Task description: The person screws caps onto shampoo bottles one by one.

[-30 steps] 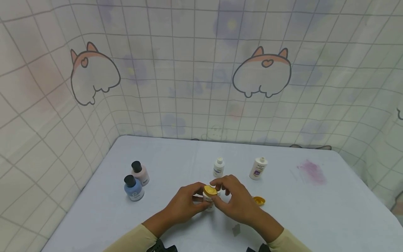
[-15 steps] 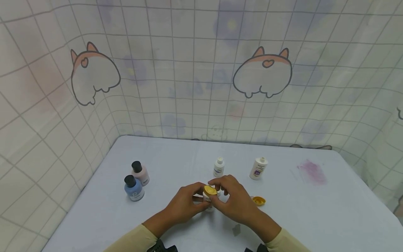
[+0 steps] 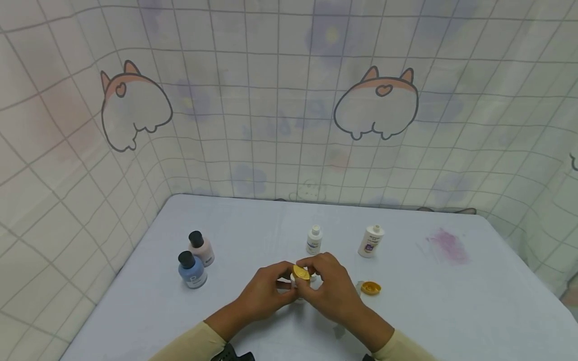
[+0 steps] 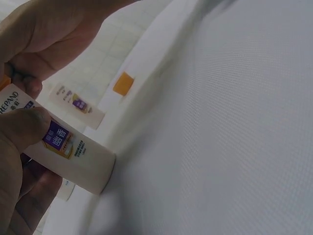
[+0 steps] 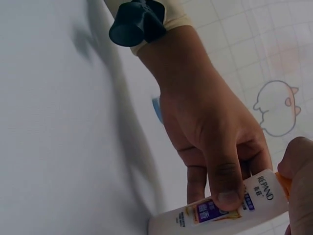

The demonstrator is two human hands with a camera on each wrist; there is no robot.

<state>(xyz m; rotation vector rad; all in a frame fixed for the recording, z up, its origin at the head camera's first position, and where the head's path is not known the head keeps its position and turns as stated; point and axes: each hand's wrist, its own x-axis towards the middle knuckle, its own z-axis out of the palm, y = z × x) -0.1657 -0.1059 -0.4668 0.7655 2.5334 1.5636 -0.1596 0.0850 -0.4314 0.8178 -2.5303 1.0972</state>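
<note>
My left hand [image 3: 264, 293] grips a white plastic bottle [image 4: 73, 149] with a purple label, its thumb [image 5: 226, 191] across the front. On top of the bottle is a yellow-orange cap [image 3: 301, 272]. My right hand [image 3: 329, 288] pinches this cap between thumb and fingers. The bottle's base is down at the white table in the left wrist view. In the head view the two hands hide most of the bottle. Another yellow-orange cap [image 3: 371, 288] lies on the table to the right of my right hand.
An uncapped white bottle with a purple label [image 3: 372, 240] stands behind at the right. A smaller white bottle [image 3: 313, 239] stands just behind the hands. At the left are a blue bottle [image 3: 192, 273] and a pale pink one [image 3: 201, 249], both black-capped. A grid-patterned curtain [image 3: 289, 110] surrounds the table [image 3: 253, 220].
My right wrist has swung slightly left while the fingers stay on the bottle's cap, and that cap looks a little turned. More of the loose cap's left side shows. My left hand keeps its place.
</note>
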